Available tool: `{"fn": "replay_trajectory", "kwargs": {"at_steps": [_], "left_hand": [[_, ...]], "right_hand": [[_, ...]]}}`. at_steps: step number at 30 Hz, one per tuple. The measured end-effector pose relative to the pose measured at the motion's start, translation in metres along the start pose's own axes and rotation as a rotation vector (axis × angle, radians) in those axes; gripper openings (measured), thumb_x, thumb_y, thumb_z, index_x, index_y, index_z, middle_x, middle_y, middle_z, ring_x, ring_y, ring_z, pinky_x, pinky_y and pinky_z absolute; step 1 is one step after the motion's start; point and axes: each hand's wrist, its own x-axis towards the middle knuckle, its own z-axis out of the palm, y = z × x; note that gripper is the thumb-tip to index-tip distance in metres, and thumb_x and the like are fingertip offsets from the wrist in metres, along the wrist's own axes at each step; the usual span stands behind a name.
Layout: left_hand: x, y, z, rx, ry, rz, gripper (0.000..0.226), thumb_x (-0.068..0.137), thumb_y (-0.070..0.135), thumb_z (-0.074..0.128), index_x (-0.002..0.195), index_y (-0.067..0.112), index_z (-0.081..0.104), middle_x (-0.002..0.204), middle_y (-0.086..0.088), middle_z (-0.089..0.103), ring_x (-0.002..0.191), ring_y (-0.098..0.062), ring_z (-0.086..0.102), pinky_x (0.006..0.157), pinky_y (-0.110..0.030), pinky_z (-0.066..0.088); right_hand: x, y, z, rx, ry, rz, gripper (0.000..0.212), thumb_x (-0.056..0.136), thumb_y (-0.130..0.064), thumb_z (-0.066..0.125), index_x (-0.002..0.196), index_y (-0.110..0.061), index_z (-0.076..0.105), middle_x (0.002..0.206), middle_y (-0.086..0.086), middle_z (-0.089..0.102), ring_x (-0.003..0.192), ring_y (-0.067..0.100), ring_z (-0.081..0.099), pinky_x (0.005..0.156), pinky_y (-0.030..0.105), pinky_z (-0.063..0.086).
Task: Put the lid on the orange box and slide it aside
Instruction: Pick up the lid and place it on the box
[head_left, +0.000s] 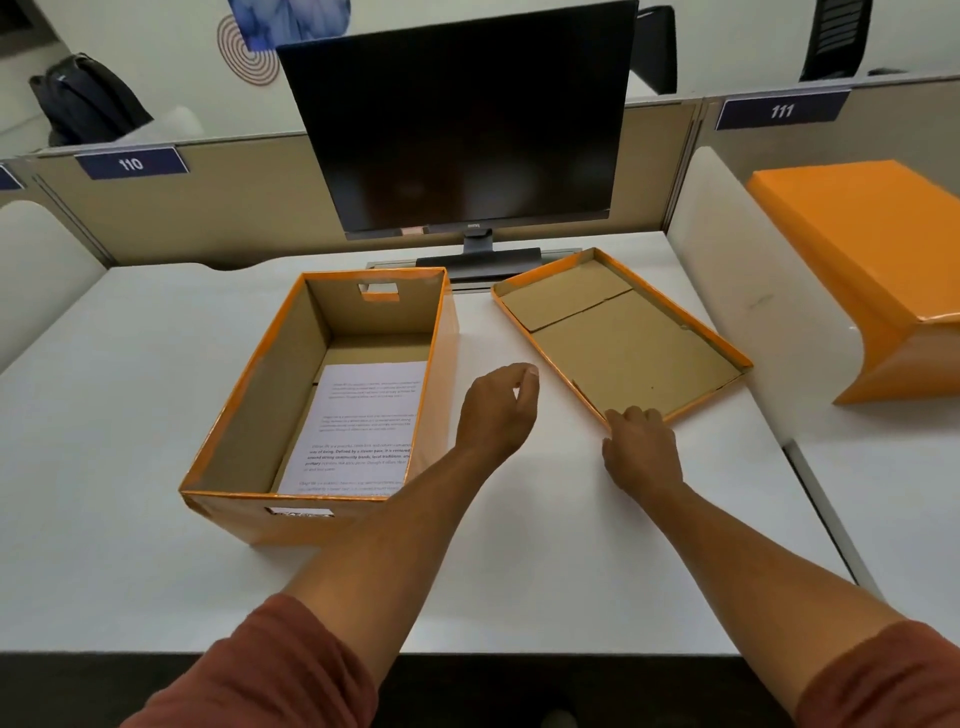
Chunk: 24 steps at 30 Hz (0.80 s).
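Observation:
An open orange box (249, 395) stands on the white desk, left of centre, with printed paper sheets (363, 426) lying in its bottom. Its lid (623, 338) lies upside down to the right, brown inside facing up. My right hand (641, 449) rests at the lid's near corner, fingertips touching the rim; whether it grips the rim I cannot tell. My left hand (498, 405) hovers between box and lid, fingers loosely curled and holding nothing.
A dark monitor (457, 130) on its stand sits behind the box and lid. A white divider (748, 312) bounds the desk on the right; beyond it a closed orange box (872, 260) sits on the neighbouring desk. The desk's front edge (467, 649) is near me.

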Motion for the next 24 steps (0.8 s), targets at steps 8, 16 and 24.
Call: {"fn": "replay_trajectory", "kwargs": {"at_steps": [8, 16, 24], "left_hand": [[-0.014, -0.004, -0.002, -0.04, 0.057, -0.014, 0.044, 0.098, 0.05, 0.029, 0.077, 0.022, 0.057, 0.082, -0.014, 0.069, 0.077, -0.015, 0.057, 0.075, -0.049, 0.051], [-0.016, 0.009, -0.026, -0.081, 0.059, 0.067, 0.041, 0.098, 0.047, 0.031, 0.078, 0.022, 0.056, 0.077, 0.002, 0.059, 0.075, -0.01, 0.052, 0.077, -0.048, 0.051], [-0.024, 0.002, -0.077, -0.177, 0.107, 0.101, 0.06, 0.098, 0.05, 0.031, 0.085, 0.004, 0.067, 0.085, -0.016, 0.069, 0.083, -0.021, 0.063, 0.084, -0.049, 0.054]], "right_hand": [[-0.012, -0.004, -0.009, 0.028, 0.153, -0.015, 0.019, 0.088, 0.005, 0.051, 0.094, -0.002, 0.068, 0.089, 0.013, 0.058, 0.081, 0.028, 0.047, 0.056, 0.036, 0.042], [-0.013, -0.031, -0.09, 0.389, 0.588, 0.119, 0.021, 0.099, -0.014, 0.052, 0.109, 0.002, 0.061, 0.107, 0.023, 0.053, 0.086, 0.037, 0.059, 0.068, 0.04, 0.053], [-0.047, -0.084, -0.142, 0.525, 0.765, 0.063, 0.023, 0.098, -0.018, 0.056, 0.112, 0.0, 0.062, 0.106, 0.021, 0.053, 0.08, 0.025, 0.058, 0.068, 0.035, 0.057]]}}
